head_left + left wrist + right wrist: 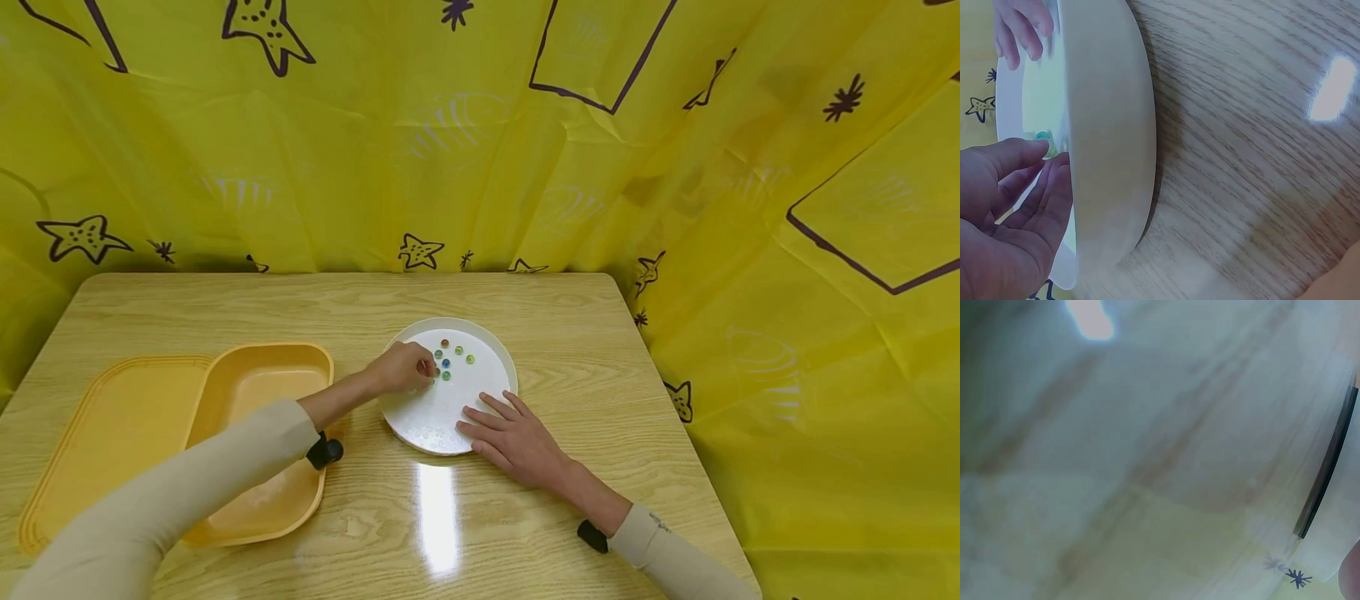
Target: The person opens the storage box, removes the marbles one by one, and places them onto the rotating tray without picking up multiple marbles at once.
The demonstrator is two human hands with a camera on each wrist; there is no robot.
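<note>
Several small glass marbles (470, 359), green, yellowish, blue and reddish-brown, sit grouped toward the back of a round white tray (442, 417) with a raised rim. My left hand (402, 367) reaches over the tray's left side. Its thumb and fingertips pinch a yellowish-green marble (1051, 150), mostly covered by the fingers in the left wrist view. Just beyond it shows a green marble (1042, 135). My right hand (517, 437) rests on the tray's front right edge, fingers spread and fairly straight. Only a sliver of that hand shows in the right wrist view.
Left of the tray stands an orange-yellow plastic box (262, 375), partly behind my left forearm. A flat lid (127, 425) of the same colour lies beside it. Wood-grain table (585, 358) surrounds the tray, and a yellow patterned curtain (337, 167) hangs behind and to the right.
</note>
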